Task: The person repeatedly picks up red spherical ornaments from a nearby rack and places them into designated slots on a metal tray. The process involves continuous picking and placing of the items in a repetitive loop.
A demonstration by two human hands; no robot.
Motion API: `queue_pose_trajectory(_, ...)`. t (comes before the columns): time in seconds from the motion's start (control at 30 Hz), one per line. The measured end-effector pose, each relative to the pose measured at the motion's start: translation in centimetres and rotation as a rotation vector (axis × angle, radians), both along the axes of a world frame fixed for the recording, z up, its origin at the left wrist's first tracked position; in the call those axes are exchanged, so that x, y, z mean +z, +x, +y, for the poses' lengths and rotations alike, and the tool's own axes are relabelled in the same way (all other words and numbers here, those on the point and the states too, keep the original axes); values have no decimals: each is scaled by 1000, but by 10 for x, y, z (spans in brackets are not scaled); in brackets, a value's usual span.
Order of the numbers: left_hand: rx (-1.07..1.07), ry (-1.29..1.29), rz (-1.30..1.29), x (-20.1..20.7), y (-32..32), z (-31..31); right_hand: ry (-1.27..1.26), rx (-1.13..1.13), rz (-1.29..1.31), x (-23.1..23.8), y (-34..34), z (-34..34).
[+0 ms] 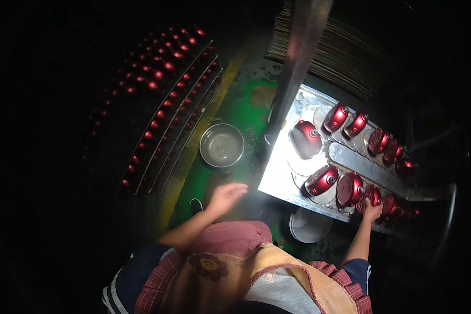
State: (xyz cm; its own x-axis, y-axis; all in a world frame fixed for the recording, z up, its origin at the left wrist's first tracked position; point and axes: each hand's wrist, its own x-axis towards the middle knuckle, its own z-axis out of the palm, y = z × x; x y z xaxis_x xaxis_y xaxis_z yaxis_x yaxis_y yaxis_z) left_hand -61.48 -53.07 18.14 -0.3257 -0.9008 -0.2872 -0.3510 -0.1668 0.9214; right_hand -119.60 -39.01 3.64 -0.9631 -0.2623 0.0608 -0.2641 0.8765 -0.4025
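My right hand (372, 210) reaches out to the lit metal conveyor table and is closed around the near edge of a glossy red rounded part (370, 193). That part stands in the near row, beside another red part (349, 189) with a dark flat face. Farther left in this row sits a red part (322, 180) tilted on its side. Near the table's left end lies a larger-looking red part (305, 139) under glare. My left hand (228, 198) hovers off the table's left corner, fingers stretched out and holding nothing.
A metal table (280, 191) carries several red parts in two rows, split by a metal strip (358, 161). A metal post (293, 78) rises at its left end. A steel pot (222, 146) and a pale bucket (310, 225) stand low down. Racks of red parts (154, 83) fill the left.
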Motion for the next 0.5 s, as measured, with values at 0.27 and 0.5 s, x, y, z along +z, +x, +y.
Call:
queue_pose_trajectory(0.27, 222, -17, 264, -15, 285, -35, -560, 230, 602, 113, 210, -76)
queue_pose_trajectory(0.5, 595, -257, 105, -3, 518, -72, -883, 1113, -194, 173, 566, -280)
